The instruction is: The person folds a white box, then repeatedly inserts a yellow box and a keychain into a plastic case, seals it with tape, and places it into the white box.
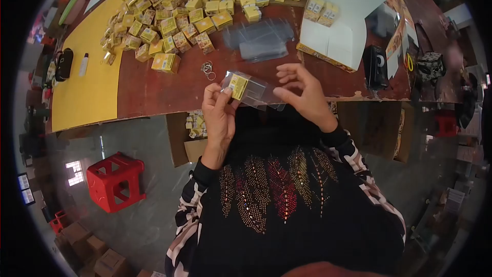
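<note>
My left hand (220,115) pinches a clear plastic box (256,94) between thumb and fingers, just over the table's front edge. A small yellow printed box (239,87) sits at its left end, under my left thumb. To the right is my right hand (306,97), fingers apart, with the thumb close to the clear plastic's far end. Several metal rings (207,71) lie on the red table beyond my left hand. Flat clear plastic sleeves (262,48) are stacked behind the plastic box.
A large heap of small yellow boxes (166,25) spreads over the back left. At the right stands an open white carton (333,46) with several boxes in it. A yellow sheet (84,95) covers the left side. A red stool (115,182) stands on the floor.
</note>
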`<action>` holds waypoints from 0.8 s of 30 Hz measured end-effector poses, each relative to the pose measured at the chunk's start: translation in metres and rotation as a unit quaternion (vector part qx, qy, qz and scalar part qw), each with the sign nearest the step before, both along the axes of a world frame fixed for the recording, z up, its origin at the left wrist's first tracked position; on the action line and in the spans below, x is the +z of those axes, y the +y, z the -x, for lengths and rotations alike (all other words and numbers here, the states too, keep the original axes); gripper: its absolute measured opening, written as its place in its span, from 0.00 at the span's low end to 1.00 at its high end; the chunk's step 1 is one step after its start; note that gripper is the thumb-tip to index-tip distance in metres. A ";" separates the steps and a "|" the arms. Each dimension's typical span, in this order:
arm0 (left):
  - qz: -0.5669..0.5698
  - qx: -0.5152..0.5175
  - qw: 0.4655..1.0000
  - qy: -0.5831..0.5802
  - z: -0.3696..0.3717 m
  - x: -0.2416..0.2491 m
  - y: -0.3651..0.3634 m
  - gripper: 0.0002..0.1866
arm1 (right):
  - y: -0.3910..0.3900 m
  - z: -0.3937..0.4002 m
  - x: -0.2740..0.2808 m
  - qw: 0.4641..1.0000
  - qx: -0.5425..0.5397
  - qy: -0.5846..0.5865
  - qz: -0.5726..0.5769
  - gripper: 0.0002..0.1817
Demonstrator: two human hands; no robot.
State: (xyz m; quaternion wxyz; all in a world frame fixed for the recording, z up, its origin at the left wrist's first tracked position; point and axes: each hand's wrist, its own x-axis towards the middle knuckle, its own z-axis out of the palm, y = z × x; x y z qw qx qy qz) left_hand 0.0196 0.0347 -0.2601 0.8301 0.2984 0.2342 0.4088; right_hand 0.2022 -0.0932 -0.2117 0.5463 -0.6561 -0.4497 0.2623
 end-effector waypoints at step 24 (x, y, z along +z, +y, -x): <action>-0.083 0.064 0.992 -0.072 -0.001 0.028 -0.023 0.12 | -0.002 0.038 0.013 0.926 0.284 0.247 -0.020 0.14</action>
